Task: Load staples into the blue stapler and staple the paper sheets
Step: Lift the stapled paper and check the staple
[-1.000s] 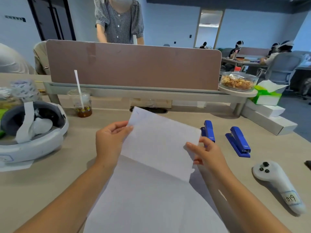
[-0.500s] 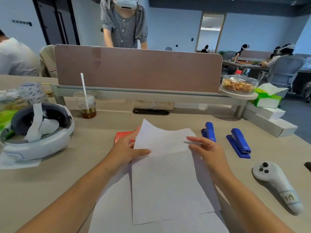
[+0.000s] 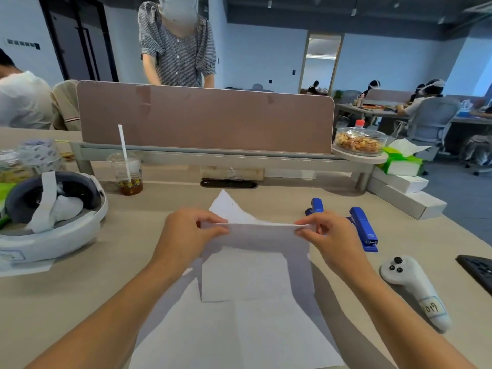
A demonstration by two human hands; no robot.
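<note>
Both hands raised, left hand (image 3: 186, 233) and right hand (image 3: 324, 235) pinching paper sheets (image 3: 255, 235)

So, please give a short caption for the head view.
Both hands, left and right, lift paper sheets by their top edge; two blue staplers wait alongside.

This is looking like an open-plan office. A brown divider panel (image 3: 205, 119) is standing along the back of the surface (image 3: 66, 286), separating it from the next one. Further away, people are sitting on office chairs (image 3: 432, 121) at other desks (image 3: 372, 109), and a dark keyboard (image 3: 478, 270) is lying at the right edge.
</note>
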